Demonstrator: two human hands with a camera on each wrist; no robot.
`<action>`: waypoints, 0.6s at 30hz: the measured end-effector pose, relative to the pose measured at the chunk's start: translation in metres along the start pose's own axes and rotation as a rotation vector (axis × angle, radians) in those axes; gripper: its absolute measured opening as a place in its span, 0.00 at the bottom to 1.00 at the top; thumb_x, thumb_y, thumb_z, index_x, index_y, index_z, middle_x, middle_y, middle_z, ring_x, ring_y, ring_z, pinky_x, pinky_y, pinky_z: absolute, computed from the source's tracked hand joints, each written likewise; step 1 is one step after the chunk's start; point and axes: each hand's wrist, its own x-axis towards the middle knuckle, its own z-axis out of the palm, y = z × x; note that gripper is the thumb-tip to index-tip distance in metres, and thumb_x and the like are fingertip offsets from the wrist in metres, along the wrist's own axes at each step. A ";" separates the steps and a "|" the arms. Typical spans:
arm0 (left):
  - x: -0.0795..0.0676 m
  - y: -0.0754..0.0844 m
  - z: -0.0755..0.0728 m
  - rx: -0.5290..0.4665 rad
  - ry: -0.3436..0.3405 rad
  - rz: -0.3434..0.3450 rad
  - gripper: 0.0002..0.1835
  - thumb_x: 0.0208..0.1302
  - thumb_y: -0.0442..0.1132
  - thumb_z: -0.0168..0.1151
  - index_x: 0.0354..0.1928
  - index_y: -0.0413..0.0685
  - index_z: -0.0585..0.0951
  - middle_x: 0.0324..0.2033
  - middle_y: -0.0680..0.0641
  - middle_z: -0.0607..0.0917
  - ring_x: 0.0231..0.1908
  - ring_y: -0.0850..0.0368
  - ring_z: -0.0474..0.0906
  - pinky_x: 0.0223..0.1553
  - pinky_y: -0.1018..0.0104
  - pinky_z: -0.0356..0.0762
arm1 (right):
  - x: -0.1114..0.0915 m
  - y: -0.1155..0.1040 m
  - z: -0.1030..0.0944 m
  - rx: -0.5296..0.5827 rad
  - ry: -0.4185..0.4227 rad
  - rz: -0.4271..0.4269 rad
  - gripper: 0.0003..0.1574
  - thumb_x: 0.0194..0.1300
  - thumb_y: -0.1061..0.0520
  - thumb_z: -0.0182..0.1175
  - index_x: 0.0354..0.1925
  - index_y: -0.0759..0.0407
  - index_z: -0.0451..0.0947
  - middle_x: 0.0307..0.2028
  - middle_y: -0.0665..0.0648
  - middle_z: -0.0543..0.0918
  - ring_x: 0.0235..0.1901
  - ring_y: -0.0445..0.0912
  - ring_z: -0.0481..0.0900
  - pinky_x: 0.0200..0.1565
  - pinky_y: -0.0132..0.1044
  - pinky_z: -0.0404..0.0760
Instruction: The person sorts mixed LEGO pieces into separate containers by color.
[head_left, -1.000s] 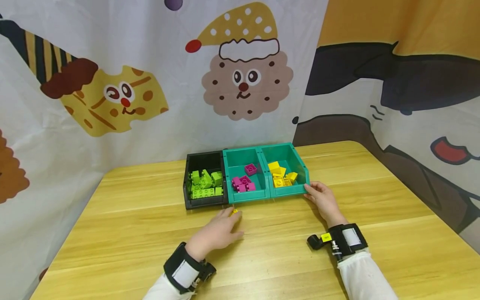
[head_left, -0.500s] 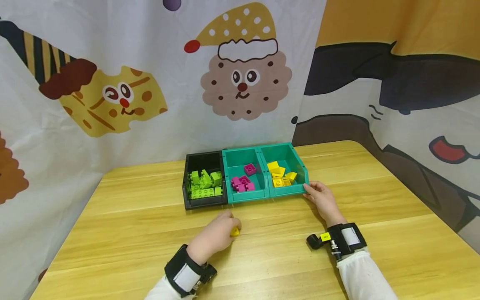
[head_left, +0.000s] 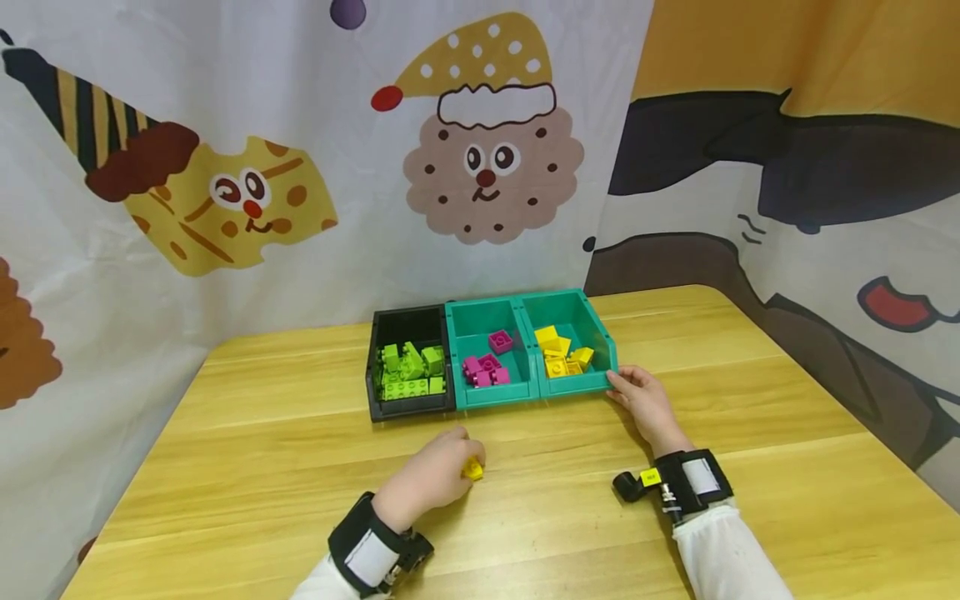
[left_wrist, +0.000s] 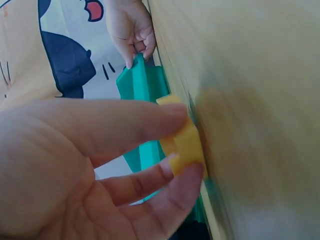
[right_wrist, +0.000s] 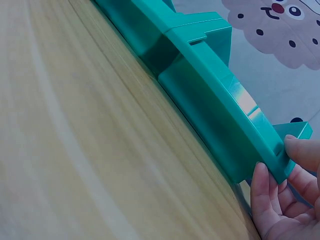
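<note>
A small yellow toy brick [left_wrist: 187, 145] is pinched between the thumb and fingers of my left hand [head_left: 431, 475], low over the table in front of the bins. My right hand [head_left: 647, 404] grips the front right corner of the right teal bin [right_wrist: 210, 110], thumb on the rim and fingers against the outside. Inside that bin lie several yellow bricks [head_left: 557, 367]. Next to it, the middle teal bin [head_left: 495, 396] holds several magenta bricks [head_left: 487, 369]. In the black bin [head_left: 408, 318] at the left are several lime green bricks [head_left: 408, 383].
All the bins stand side by side toward the back of the wooden table [head_left: 562, 517]. Behind it hangs a white curtain [head_left: 360, 250] with cartoon prints. Each wrist wears a black strap with a small camera.
My left hand has drawn back slightly toward me and curled its fingers round the yellow brick, which lay by the bins' front. The right hand keeps its hold on the bin corner.
</note>
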 end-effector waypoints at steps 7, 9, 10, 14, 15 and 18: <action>0.003 0.000 -0.003 -0.074 -0.015 -0.034 0.08 0.53 0.31 0.67 0.36 0.44 0.81 0.32 0.51 0.77 0.32 0.61 0.70 0.38 0.67 0.74 | 0.001 0.001 -0.001 0.013 -0.003 0.004 0.19 0.68 0.55 0.56 0.48 0.70 0.68 0.34 0.46 0.74 0.34 0.32 0.75 0.42 0.25 0.79; 0.004 0.001 -0.003 -0.079 -0.006 -0.037 0.09 0.53 0.31 0.67 0.37 0.44 0.81 0.33 0.50 0.78 0.33 0.59 0.72 0.40 0.64 0.76 | 0.001 0.000 -0.001 0.014 -0.002 0.001 0.20 0.68 0.55 0.56 0.49 0.70 0.68 0.34 0.45 0.74 0.34 0.32 0.75 0.42 0.25 0.79; 0.005 0.001 -0.004 -0.079 0.000 -0.035 0.09 0.53 0.31 0.66 0.38 0.44 0.81 0.34 0.50 0.78 0.34 0.59 0.73 0.41 0.63 0.76 | 0.001 0.000 -0.001 0.011 -0.002 0.001 0.20 0.68 0.55 0.55 0.49 0.70 0.68 0.33 0.45 0.74 0.34 0.32 0.75 0.42 0.24 0.78; 0.008 0.002 -0.005 -0.088 0.037 -0.029 0.11 0.53 0.30 0.66 0.40 0.43 0.81 0.34 0.49 0.77 0.34 0.58 0.72 0.41 0.63 0.77 | 0.001 0.001 -0.001 0.008 0.000 0.004 0.17 0.68 0.57 0.55 0.48 0.70 0.68 0.33 0.45 0.74 0.34 0.32 0.75 0.42 0.24 0.79; 0.010 0.002 -0.006 -0.095 0.046 -0.031 0.11 0.53 0.30 0.66 0.40 0.42 0.81 0.33 0.49 0.76 0.33 0.58 0.72 0.40 0.65 0.76 | 0.001 0.001 -0.001 0.013 0.001 0.005 0.17 0.68 0.57 0.55 0.48 0.69 0.69 0.33 0.45 0.74 0.34 0.32 0.75 0.42 0.24 0.79; 0.015 0.006 -0.009 -0.109 0.082 -0.033 0.12 0.53 0.30 0.66 0.41 0.42 0.82 0.33 0.49 0.75 0.32 0.59 0.70 0.38 0.67 0.76 | 0.001 0.002 -0.001 0.027 0.005 0.002 0.15 0.68 0.57 0.56 0.46 0.68 0.69 0.33 0.46 0.74 0.34 0.33 0.74 0.41 0.24 0.79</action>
